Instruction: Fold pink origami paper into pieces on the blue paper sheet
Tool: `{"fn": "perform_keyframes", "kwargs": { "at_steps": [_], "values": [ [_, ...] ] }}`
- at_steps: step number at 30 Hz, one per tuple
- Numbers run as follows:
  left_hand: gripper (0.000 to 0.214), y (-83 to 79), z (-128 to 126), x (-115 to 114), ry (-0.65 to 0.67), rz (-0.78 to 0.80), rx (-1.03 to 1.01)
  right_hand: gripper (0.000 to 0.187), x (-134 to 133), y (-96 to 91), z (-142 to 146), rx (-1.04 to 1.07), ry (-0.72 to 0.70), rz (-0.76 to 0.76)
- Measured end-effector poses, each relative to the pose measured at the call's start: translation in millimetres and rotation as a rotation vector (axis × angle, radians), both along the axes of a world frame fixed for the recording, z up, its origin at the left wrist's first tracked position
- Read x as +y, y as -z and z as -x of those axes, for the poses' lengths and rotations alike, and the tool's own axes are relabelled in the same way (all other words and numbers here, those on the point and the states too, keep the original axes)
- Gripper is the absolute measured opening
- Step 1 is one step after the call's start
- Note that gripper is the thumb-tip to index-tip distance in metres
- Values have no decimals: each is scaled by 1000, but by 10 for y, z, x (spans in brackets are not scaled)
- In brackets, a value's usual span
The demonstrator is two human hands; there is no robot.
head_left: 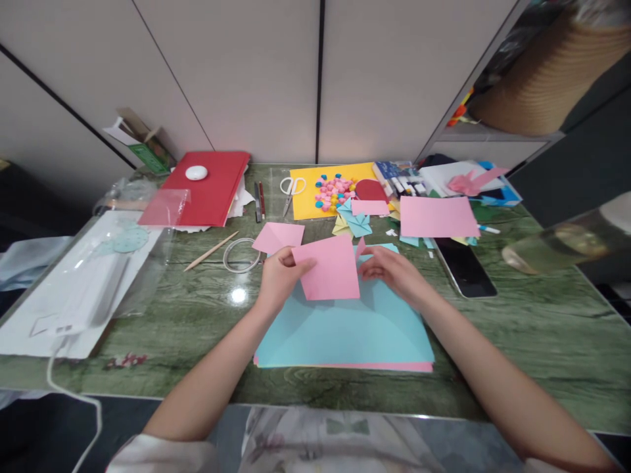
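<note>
My left hand (279,276) pinches the left edge of a pink paper square (331,269) and holds it tilted just above the table. At the sheet's right edge, my right hand (394,272) has its fingers curled around a small upturned corner of the same pink paper. Under both hands lies a stack of light blue paper (345,332), with a pink sheet showing along its bottom edge. A second pink piece (279,236) rests flat behind my left hand.
On the green table (197,315) are a tape ring (241,255), a wooden stick (211,251), scissors (292,190), a red folder (210,187), a yellow sheet with small paper pieces (335,190), a large pink sheet (438,217), a phone (466,268) and white packaging (73,289).
</note>
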State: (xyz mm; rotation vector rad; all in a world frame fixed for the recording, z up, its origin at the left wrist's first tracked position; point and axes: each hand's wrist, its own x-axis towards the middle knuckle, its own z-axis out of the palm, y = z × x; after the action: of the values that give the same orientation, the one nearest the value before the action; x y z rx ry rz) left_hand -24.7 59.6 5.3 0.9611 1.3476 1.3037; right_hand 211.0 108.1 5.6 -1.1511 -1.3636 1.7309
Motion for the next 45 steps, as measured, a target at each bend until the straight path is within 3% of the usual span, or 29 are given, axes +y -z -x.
{"fn": "perform_keyframes", "kwargs": {
  "at_steps": [7,13,19,24,35,45],
  "values": [
    [32,-24,-5,-4,2,9,6,22,-45,-29,8,36,-34,34],
    [33,-9,-17,-6,7,12,9,43,-89,-22,55,153,-119,203],
    [28,21,-16,6,-1,-21,27,24,-36,7,39,66,71,60],
    [31,20,-15,11,-5,-43,82,27,4,27,3,-5,160,-43],
    [30,-29,-32,-46,-206,-149,399,23,-46,5,25,-99,130,-145],
    [25,-73,-32,-55,-230,-200,485,25,-50,-5,31,-126,134,-176]
  ]
}}
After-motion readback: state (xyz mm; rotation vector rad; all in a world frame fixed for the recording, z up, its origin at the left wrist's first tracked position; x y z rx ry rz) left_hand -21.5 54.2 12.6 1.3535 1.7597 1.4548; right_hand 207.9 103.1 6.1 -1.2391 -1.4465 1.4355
